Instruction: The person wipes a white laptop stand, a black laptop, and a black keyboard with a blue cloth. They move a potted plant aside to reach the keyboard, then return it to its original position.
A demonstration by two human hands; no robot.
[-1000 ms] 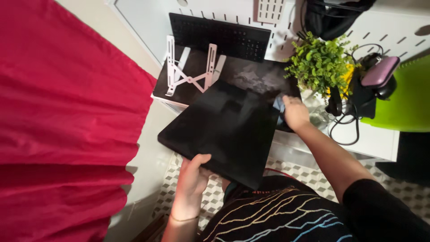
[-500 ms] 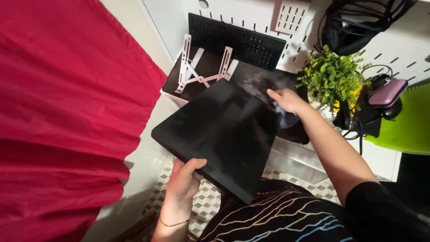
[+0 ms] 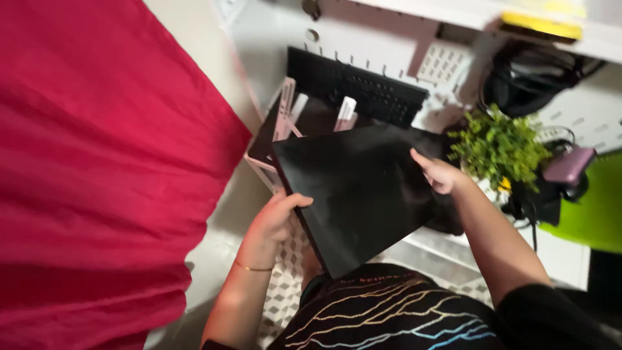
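- The flat black laptop (image 3: 363,194) is held above the desk edge, tilted, long axis running from upper right to lower left, one corner pointing down at the person's chest.
- The left hand (image 3: 275,220) clasps its left edge.
- The right hand (image 3: 440,174) grips its right edge.
- Behind it: white folding stand (image 3: 288,113), black keyboard (image 3: 359,91), green plant (image 3: 499,146).

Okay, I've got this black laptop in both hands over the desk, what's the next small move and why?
Probably lower its far edge onto the white folding stand. The laptop is tilted and held above the desk, left hand on its near-left edge, right hand at its right edge, and the stand sits open just beyond it.
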